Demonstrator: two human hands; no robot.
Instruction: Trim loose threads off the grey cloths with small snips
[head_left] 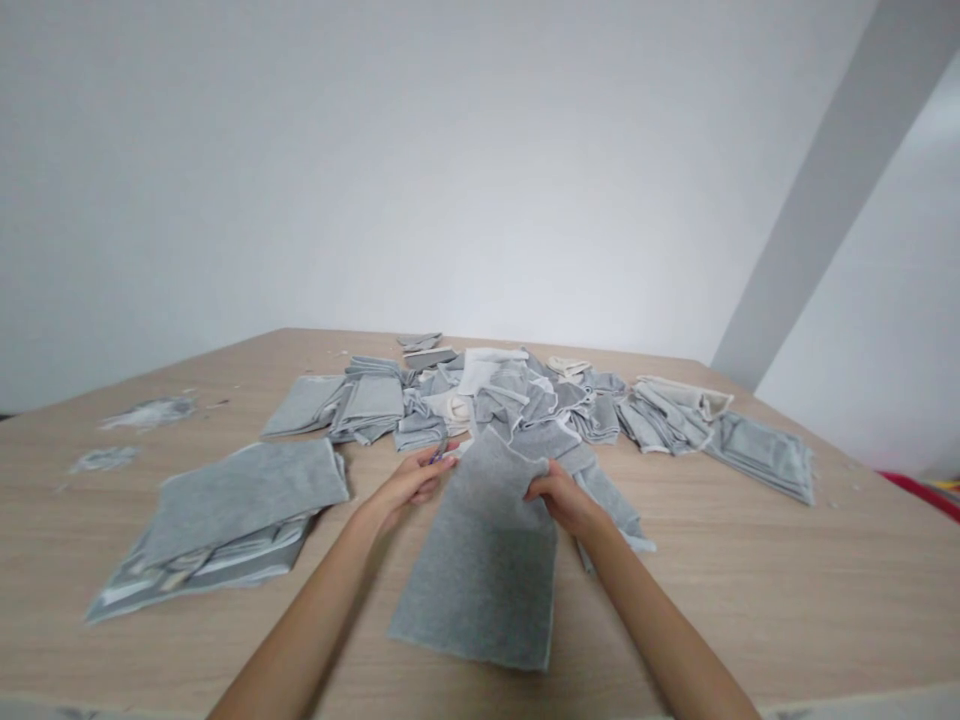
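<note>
A grey piece of fabric (487,560) with pale edges hangs over the near part of the table. My right hand (566,498) grips its upper right edge between thumb and fingers. At the fabric's upper left is my left hand (414,482), closed around what looks like a small pair of scissors (439,453) with a purplish handle; its tips point away from me. Whether the left fingers also pinch the fabric edge, I cannot tell. Just beyond both hands lies a loose heap of grey fabric pieces (525,395) with white stitched edges.
On the wooden table (750,590), a stack of grey fabric (247,490) lies at the left, with folded pieces (367,400) behind it. More folded fabric (761,455) is at the right. Thread scraps (150,412) lie far left. A white wall (480,170) stands behind.
</note>
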